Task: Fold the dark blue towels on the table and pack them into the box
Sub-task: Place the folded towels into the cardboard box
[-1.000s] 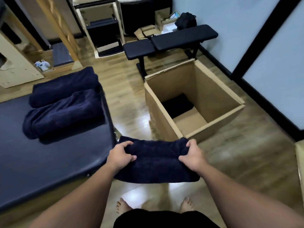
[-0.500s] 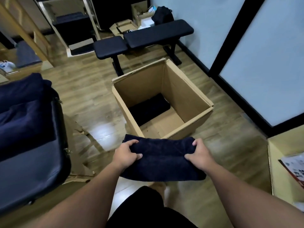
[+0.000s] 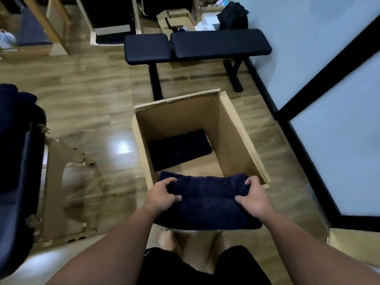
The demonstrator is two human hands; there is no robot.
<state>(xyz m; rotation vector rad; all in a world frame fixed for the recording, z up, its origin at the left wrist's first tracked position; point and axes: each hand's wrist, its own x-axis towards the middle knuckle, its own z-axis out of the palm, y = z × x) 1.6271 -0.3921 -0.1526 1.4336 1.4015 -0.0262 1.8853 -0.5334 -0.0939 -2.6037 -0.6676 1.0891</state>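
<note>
Now the left hand [image 3: 162,195] and right hand [image 3: 254,199] each grip one end of the folded dark blue towel [image 3: 207,202], keeping it flat over the near edge of the tall brown cardboard box [image 3: 236,128], probably so it drops neatly beside the other dark towel [image 3: 178,150] inside

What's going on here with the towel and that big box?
A person is packing dark blue towels. Both hands, the left hand and the right hand, grip the ends of a folded towel, held over the near edge of an open cardboard box on the floor. One folded towel in the box already lies on its bottom, with bare cardboard beside it. More dark towels sit on the table at the left.
</note>
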